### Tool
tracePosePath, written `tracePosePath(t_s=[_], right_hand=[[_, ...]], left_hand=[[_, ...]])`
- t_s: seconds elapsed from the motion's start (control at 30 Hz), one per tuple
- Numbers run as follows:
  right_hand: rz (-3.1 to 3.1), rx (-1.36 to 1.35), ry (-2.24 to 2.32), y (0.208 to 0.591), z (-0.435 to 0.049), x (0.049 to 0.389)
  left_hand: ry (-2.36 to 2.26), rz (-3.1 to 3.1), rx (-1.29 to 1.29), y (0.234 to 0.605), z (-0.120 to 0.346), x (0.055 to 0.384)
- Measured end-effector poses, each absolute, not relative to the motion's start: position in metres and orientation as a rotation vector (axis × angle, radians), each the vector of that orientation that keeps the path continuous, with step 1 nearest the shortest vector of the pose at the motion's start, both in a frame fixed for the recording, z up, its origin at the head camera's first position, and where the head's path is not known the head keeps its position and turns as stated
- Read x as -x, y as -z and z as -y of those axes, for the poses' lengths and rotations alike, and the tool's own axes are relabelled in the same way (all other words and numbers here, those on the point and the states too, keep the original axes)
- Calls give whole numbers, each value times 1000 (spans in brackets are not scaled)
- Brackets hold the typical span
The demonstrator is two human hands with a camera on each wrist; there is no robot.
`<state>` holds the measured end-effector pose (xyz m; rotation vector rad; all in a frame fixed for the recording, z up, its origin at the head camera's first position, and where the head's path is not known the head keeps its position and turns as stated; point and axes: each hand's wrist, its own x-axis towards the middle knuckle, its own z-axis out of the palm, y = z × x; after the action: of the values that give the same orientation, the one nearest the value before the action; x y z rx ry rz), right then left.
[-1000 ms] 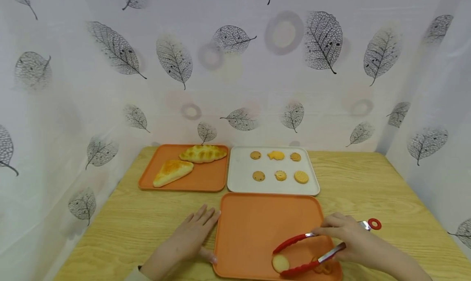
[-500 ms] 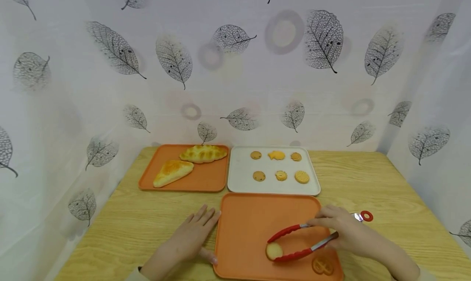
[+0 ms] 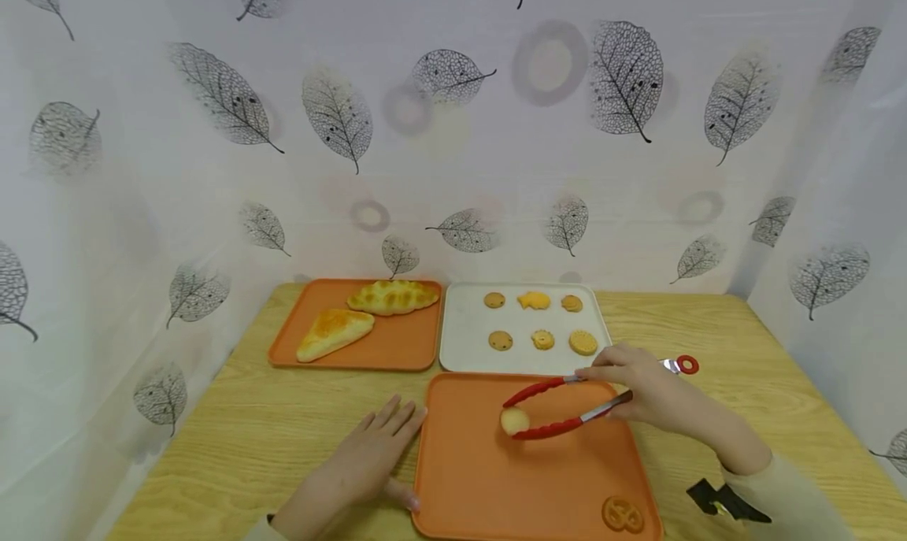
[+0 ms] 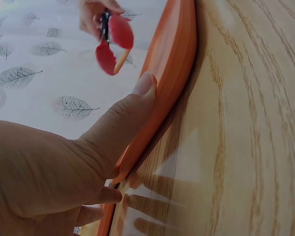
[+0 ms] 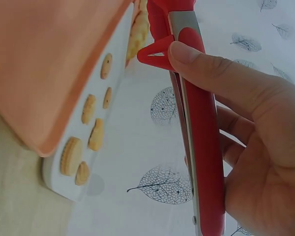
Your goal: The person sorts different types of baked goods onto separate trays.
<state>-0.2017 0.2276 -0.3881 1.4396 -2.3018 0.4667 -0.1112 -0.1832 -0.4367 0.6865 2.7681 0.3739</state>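
Red-tipped metal tongs [image 3: 602,407] are gripped in my right hand [image 3: 648,383], its thumb along the red handle in the right wrist view. Between the tong tips a round pale cookie [image 3: 514,422] is pinched, held above the near orange tray [image 3: 482,478]; the left wrist view shows it raised. My left hand [image 3: 361,466] lies with fingers straight against the tray's left edge, thumb [image 4: 132,103] touching the rim. A pretzel-shaped cookie [image 3: 623,515] lies in the tray's near right corner.
Behind stands a white tray [image 3: 464,352] with several cookies in two rows. Left of it, another orange tray [image 3: 397,352] holds a braided bread [image 3: 393,297] and a triangular bread [image 3: 333,335]. A leaf-patterned curtain [image 3: 482,155] surrounds the wooden table [image 3: 283,423].
My right hand has carried the tongs and round cookie up off the near tray and toward the white tray, slightly leftward. The pretzel cookie has come into full view. My left hand stays put.
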Motion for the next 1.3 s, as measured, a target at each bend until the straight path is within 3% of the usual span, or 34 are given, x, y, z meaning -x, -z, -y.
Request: tracePosePath(t_s=[0.73,1.3], right_hand=[[2548,-1307,-390,372,-176,297],[2845,-936,-319,398,-130,366]], left_hand=[[-365,-2760,-694,438,185,112],[-368,-2750,-684,439,185,113]])
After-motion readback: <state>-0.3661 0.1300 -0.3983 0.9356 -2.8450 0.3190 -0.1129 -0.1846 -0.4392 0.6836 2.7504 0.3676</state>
